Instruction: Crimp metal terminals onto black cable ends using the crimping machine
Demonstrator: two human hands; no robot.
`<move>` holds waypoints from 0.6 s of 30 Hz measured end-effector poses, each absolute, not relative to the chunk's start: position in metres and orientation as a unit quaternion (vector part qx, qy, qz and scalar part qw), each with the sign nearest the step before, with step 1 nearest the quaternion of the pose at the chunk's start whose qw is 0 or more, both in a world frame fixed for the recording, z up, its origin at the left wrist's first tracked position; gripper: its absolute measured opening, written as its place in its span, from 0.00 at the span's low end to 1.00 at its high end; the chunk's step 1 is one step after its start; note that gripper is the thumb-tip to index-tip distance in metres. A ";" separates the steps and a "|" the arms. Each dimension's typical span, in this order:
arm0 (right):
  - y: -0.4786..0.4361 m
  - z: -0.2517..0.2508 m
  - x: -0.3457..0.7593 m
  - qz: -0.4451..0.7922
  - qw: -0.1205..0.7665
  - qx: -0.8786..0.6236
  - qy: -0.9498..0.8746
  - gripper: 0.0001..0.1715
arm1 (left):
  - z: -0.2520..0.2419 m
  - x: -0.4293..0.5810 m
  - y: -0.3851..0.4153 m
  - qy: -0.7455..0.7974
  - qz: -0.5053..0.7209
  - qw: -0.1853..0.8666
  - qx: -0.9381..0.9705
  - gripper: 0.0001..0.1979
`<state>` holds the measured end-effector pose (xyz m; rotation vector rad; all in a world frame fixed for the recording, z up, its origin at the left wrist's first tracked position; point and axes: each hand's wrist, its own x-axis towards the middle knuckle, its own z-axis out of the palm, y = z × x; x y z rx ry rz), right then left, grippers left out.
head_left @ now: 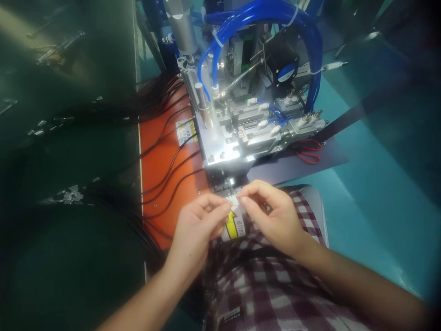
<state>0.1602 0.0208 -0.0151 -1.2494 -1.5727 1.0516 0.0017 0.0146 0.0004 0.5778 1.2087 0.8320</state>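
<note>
Pinching small white piece (234,200) between left hand (198,223) and right hand (274,216); just beneath, yellow-arrow label (233,226), writing illegible.

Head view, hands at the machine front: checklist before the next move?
1. Grip: left hand and right hand both pinch a small pale piece at their fingertips. ok.
2. Piece type and orientation: too small and blurred. cannot tell.
3. Front block of the machine free to take it: dark and partly hidden by fingers. cannot tell.
4. Black cables away from the pinch: they run across the orange plate on the left, apart from the fingertips. ok.
5. Red scissors out of the way: they lie right of the machine, apart from both hands. ok.
</note>
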 end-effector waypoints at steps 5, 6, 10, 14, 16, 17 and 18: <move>0.021 -0.019 0.166 0.396 0.443 -0.457 -0.662 0.08 | 0.001 0.001 0.015 0.536 0.375 0.711 0.259 0.11; 0.021 -0.020 0.167 0.389 0.450 -0.445 -0.669 0.09 | 0.001 0.001 0.015 0.533 0.376 0.713 0.258 0.11; 0.019 -0.020 0.167 0.391 0.454 -0.444 -0.666 0.08 | 0.001 0.001 0.015 0.523 0.380 0.718 0.258 0.10; 0.018 -0.018 0.161 0.458 0.443 -0.477 -0.606 0.04 | 0.000 0.000 0.016 0.522 0.378 0.719 0.261 0.10; 0.019 -0.016 0.159 0.514 0.428 -0.499 -0.550 0.01 | -0.001 0.000 0.015 0.525 0.376 0.717 0.261 0.09; 0.019 -0.016 0.158 0.545 0.417 -0.508 -0.521 0.02 | -0.002 0.000 0.015 0.526 0.377 0.716 0.262 0.09; 0.019 -0.015 0.157 0.575 0.403 -0.513 -0.493 0.04 | -0.002 0.000 0.015 0.526 0.378 0.715 0.264 0.09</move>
